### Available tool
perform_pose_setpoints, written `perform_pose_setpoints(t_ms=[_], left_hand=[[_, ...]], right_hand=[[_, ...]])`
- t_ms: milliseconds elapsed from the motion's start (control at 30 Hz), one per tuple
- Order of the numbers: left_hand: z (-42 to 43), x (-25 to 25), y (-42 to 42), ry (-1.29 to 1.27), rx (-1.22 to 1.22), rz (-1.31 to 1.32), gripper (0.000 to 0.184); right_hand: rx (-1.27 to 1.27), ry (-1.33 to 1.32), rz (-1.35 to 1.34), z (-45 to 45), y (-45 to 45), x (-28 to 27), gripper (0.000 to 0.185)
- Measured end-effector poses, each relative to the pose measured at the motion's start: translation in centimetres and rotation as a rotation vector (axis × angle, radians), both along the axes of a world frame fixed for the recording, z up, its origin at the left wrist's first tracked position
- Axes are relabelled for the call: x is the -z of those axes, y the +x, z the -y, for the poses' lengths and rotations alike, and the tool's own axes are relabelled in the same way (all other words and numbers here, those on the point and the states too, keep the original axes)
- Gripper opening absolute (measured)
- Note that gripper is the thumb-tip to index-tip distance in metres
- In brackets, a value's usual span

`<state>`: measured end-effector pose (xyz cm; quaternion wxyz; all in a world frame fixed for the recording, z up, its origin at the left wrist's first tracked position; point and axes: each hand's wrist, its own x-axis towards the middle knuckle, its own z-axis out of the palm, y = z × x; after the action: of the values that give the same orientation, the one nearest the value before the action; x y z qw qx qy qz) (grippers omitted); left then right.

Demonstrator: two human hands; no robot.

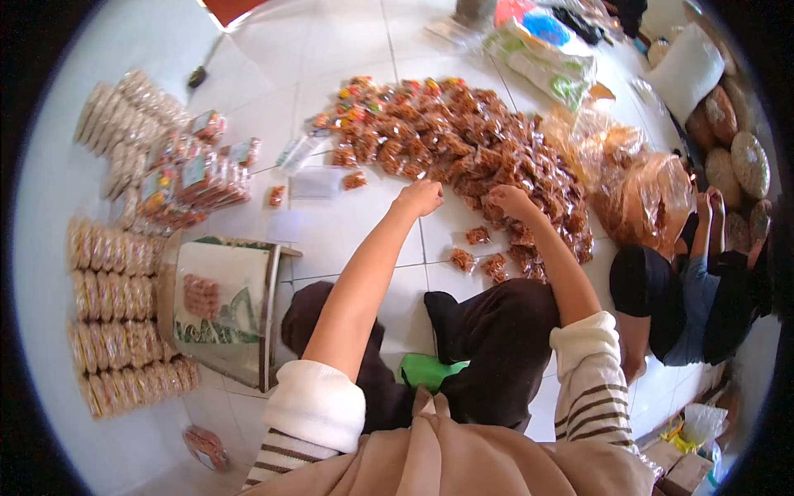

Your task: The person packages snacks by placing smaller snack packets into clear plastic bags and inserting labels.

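Note:
A large heap of small clear packets with reddish-brown contents covers the tiled floor ahead. My left hand is at the near edge of the heap, fingers curled together; what they hold, if anything, is too small to tell. To its right, my right hand reaches into the heap with bent fingers against the packets, and its grip is unclear. A few loose packets lie below the right hand. Clear plastic bags lie flat left of my left hand.
A low table stands at the left, with a pack on top. Stacked packs line the left wall. Large plastic bags rest right of the heap. Another person sits at the right. Filled sacks stand behind.

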<state>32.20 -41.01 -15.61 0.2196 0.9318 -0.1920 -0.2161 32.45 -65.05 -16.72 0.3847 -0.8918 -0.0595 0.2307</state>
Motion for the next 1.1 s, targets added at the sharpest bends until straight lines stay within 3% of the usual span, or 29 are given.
perform_pose_setpoints(t_ms=[67,100,133,233,300,367,433,467,533,600,633,733,800,867,1000,1067,1100], left_hand=[[2.9,4.7,1.3,-0.020,-0.110,-0.027,0.025],[4.4,6.8,1.6,-0.027,-0.095,-0.051,0.025],[5.9,8.9,1.5,-0.173,-0.145,-0.018,0.027],[9.8,13.2,0.6,-0.454,-0.289,0.018,0.034],[12.8,15.7,0.3,-0.588,-0.380,0.041,0.038],[15.5,18.7,-0.2,-0.734,-0.774,0.079,0.047],[15.9,18.5,-0.4,-0.760,-0.864,0.004,0.047],[16.0,18.2,-0.5,-0.787,-0.946,-0.058,0.047],[15.5,16.4,-0.8,-0.726,-0.999,0.079,0.045],[14.3,14.4,-0.6,-0.866,-1.099,-0.059,0.034],[13.6,13.8,-0.2,-1.027,-1.114,-0.132,0.025],[11.7,11.0,0.5,-1.174,-1.085,-0.123,0.022],[10.4,8.3,1.2,-1.269,-1.051,-0.086,0.021],[9.0,5.1,2.0,-1.344,-0.996,0.054,0.020],[5.1,-1.5,2.6,-1.346,-0.798,0.181,0.019],[3.2,-4.4,2.8,-1.306,-0.784,0.376,0.021],[1.9,-6.2,2.5,-1.296,-0.845,0.308,0.020]], right_hand=[[0.016,-0.252,0.447,2.5,0.1,6.1,0.033],[0.117,-0.271,0.528,2.3,-1.2,6.5,0.049],[0.121,-0.283,0.502,2.0,-1.8,7.3,0.049],[0.245,-0.359,0.615,1.1,-2.9,10.2,0.078],[0.241,-0.345,0.529,0.7,-3.0,11.0,0.077],[0.214,-0.339,0.488,0.4,-2.7,12.4,0.070],[0.225,-0.340,0.501,-0.2,-2.5,13.2,0.066],[0.241,-0.337,0.526,-0.7,-2.5,13.5,0.062],[0.272,-0.258,0.486,-1.2,-2.1,12.3,0.062],[0.343,0.096,0.500,-1.7,-1.6,11.3,0.056],[0.397,0.151,0.429,-2.2,-1.4,10.4,0.047],[0.514,0.340,0.341,-3.8,-0.5,6.8,0.041],[0.475,0.317,0.498,-4.7,0.4,5.0,0.038],[0.493,0.359,0.389,-5.6,1.1,1.1,0.040],[0.425,0.397,0.526,-7.1,2.4,-5.1,0.036],[0.403,0.475,0.542,-8.5,2.7,-7.8,0.033],[0.372,0.466,0.663,-9.4,2.4,-9.1,0.033]])
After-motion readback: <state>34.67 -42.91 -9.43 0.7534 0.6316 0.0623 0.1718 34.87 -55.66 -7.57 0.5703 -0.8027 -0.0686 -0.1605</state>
